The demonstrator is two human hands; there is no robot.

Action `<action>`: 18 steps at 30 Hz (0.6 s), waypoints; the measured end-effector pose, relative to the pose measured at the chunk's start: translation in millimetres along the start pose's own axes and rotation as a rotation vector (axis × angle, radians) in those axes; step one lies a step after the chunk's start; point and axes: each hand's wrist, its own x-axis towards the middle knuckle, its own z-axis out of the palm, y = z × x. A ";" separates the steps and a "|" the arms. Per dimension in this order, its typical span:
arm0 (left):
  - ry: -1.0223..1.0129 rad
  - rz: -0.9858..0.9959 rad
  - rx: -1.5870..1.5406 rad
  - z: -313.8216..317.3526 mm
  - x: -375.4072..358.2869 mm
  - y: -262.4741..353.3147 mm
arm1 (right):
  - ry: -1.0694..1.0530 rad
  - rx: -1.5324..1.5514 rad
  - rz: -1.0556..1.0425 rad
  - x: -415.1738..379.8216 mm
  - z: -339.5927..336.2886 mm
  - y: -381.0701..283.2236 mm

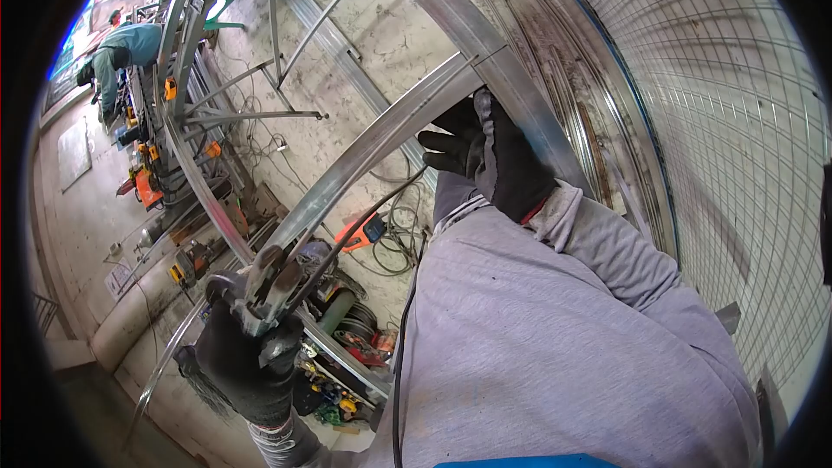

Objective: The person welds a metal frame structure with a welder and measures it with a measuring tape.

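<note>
A head-worn camera looks down at two black-gloved hands working on galvanized steel framing. The left hand (247, 355) is closed around an angle grinder (270, 282), its head resting against a square steel tube (373, 152) that slants up to a joint with a broader steel rail (520, 95). The right hand (494, 156) wraps that joint, steadying it. This looks like grinding along the tube; continuing would call for a firm two-handed brace. Wire mesh (737, 121) stands right; another person (121, 56) bends over a bench (143, 121) far left.
</note>
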 end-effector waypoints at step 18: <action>0.080 0.126 -0.056 3.3 1.3 -7.1 | -0.006 0.019 -0.048 -4.8 4.7 -3.2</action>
